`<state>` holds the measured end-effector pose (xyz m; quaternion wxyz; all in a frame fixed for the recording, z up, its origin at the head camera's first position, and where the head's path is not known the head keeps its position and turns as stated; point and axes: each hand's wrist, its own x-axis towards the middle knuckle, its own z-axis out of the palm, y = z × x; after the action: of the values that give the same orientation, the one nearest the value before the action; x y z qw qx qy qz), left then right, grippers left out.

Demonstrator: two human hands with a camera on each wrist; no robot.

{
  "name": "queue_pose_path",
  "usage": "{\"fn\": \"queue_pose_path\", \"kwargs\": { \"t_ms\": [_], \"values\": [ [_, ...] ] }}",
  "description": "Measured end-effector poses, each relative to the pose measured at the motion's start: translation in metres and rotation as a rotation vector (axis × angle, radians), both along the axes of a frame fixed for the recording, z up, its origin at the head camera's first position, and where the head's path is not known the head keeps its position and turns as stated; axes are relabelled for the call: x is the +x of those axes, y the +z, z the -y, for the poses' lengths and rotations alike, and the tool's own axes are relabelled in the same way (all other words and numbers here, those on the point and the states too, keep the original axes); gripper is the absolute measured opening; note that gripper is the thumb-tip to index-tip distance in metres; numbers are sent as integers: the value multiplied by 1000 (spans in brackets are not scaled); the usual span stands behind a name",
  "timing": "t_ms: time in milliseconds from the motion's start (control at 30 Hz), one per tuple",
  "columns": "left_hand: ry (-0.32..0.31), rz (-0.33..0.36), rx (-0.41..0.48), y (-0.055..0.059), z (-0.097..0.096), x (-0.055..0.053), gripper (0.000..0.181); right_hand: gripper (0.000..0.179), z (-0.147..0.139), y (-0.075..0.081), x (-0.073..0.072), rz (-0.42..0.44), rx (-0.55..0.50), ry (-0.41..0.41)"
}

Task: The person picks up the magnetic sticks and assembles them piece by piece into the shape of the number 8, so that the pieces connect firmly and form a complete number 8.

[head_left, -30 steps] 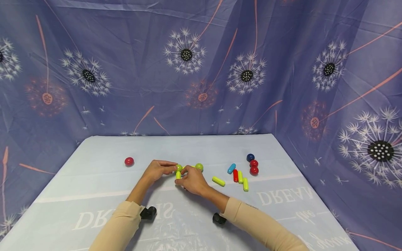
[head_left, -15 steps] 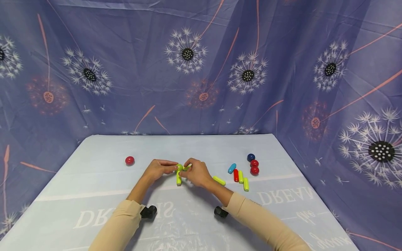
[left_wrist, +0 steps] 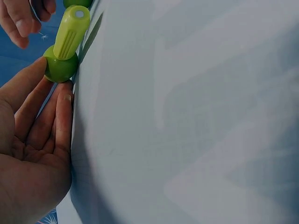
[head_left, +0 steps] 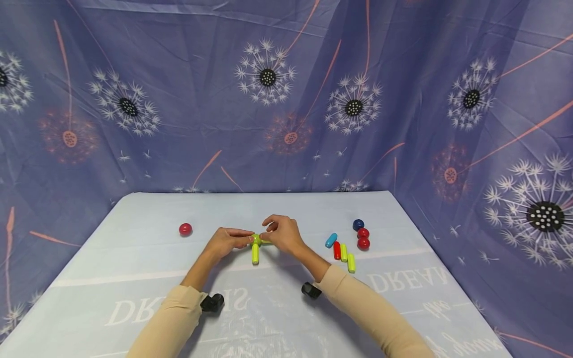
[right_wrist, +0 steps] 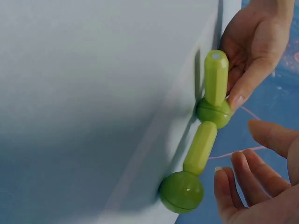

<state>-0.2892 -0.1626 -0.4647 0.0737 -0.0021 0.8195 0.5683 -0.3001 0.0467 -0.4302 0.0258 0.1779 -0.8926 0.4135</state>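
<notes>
In the head view, the left hand pinches a green ball from its left side. From that ball the front rod points straight toward the person, while the side rod runs off to the ball's right, partly covered by the right hand — so the right hand is the nearer one to that side. The table reaches well beyond the ball before its far edge. A lone red ball lies well to the green ball's left; well to its right are a blue rod, a red rod, two loose yellow-green rods, a dark blue ball and two red balls.

In the right wrist view, the side rod's long axis leads from the green ball to a second ball at its other end. The right hand's fingers are spread beside this piece, apart from it and gripping nothing.

In the left wrist view, thumb and fingertips meet the green ball on the side away from the front rod — a pinch that leaves the rod uncovered, its end with the pale dot facing the camera.
</notes>
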Motion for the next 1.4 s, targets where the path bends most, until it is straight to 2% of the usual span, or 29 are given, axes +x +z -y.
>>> {"fn": "queue_pose_path", "kwargs": {
  "t_ms": [133, 600, 900, 1267, 1400],
  "values": [
    [13, 6, -5, -1, 0, 0, 36, 33, 1, -4, -5, -5, 13, -3],
    [14, 20, -17, -2, 0, -2, 33, 31, 4, -16, -13, 119, 77, 29],
    [-2, 8, -23, 0, 0, -1, 37, 23, 4, -20, -13, 115, 75, 52],
    [-9, 11, -9, -1, 0, -3, 36, 21, 4, -20, -11, 143, 52, 33],
    [-15, 12, -20, 4, 0, -2, 35, 21, 4, -21, -12, 151, 46, 31]
  ]
}}
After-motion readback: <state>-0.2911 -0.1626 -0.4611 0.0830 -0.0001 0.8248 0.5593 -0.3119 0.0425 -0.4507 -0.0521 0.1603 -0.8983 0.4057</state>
